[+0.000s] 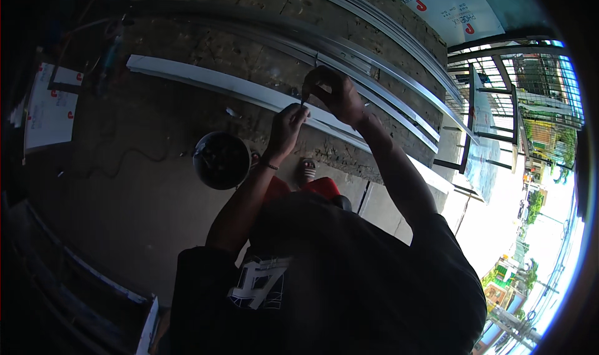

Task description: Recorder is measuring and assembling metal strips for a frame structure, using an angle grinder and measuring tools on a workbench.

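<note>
My left hand (286, 130) is closed in a pinch, its fingertips raised toward my right hand (336, 94). The fingers of the right hand curl round, thumb and forefinger pressed together just above the left fingertips. Something small, thin and dark shows between the two hands; its kind is too small to make out. Both hands are over a long white metal profile (206, 77) that runs from the left down toward the right. Left of my left forearm stands a dark round bucket (197, 161), its contents lost in shadow.
Several long silvery metal profiles (399, 83) lie beyond the hands on a rough, stained surface. Panels with printed film (50, 114) lie at the left, and another sheet (437, 5) at the top right. A metal frame (515, 105) stands at the right. My sandalled foot (306, 172) shows below.
</note>
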`<state>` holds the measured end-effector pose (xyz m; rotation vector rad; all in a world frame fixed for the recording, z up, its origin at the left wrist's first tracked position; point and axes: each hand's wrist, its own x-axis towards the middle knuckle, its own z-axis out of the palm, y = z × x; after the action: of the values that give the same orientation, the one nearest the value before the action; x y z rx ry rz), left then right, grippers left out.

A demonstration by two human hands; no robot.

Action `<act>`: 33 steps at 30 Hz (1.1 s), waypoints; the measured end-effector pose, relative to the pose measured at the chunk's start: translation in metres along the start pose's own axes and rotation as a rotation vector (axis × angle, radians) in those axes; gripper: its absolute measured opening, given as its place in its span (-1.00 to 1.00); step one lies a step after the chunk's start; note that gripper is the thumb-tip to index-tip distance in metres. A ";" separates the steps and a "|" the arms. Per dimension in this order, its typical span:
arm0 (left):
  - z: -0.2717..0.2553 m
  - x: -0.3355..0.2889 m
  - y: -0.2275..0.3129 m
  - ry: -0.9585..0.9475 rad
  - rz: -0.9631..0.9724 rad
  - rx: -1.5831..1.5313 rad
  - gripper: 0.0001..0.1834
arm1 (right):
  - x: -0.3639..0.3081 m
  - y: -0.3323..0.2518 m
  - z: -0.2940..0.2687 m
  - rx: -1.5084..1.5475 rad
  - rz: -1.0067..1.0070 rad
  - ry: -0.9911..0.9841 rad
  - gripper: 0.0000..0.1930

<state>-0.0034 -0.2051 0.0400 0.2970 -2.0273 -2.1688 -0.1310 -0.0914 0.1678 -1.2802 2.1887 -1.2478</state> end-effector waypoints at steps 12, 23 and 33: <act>-0.195 -0.135 -0.082 0.105 -0.259 0.935 -0.76 | -0.181 0.111 -0.027 -0.440 0.700 0.195 -0.82; -0.236 -0.186 -0.214 0.011 -0.664 1.293 -0.75 | -0.176 0.103 0.021 -0.681 0.536 0.359 -0.88; -0.192 -0.151 -0.154 0.118 -0.405 0.472 -0.69 | -0.110 0.041 0.110 -0.228 0.386 0.177 -0.91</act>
<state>0.1937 -0.3427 -0.1197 0.9409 -2.5611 -1.7616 -0.0232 -0.0496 0.0560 -0.7831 2.6068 -1.0124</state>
